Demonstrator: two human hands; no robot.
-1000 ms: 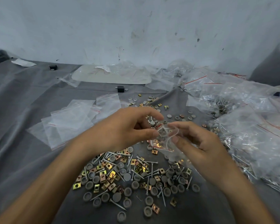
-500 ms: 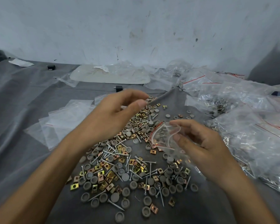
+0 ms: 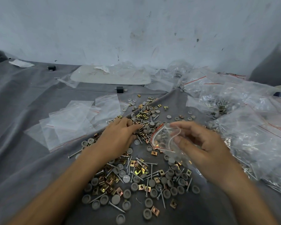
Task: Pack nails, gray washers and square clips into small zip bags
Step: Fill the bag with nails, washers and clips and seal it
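A loose heap of nails [image 3: 151, 169], gray washers [image 3: 166, 193] and brass square clips [image 3: 137, 172] lies on the gray cloth in front of me. My right hand [image 3: 199, 146] holds a small clear zip bag [image 3: 165, 140] with a red-lined mouth held apart; some gray washers show inside it. My left hand [image 3: 118, 138] rests palm down on the heap, left of the bag, its fingertips on the parts at the far side. Whether those fingers pinch a part is hidden.
Empty zip bags [image 3: 75, 122] lie spread to the left. Filled bags [image 3: 243, 127] are piled along the right side. A pale flat board [image 3: 110, 77] and small black blocks [image 3: 119, 89] lie near the wall behind.
My left hand left the bag's mouth, rose to the left, then came down onto the heap. My right hand kept the bag in about the same place.
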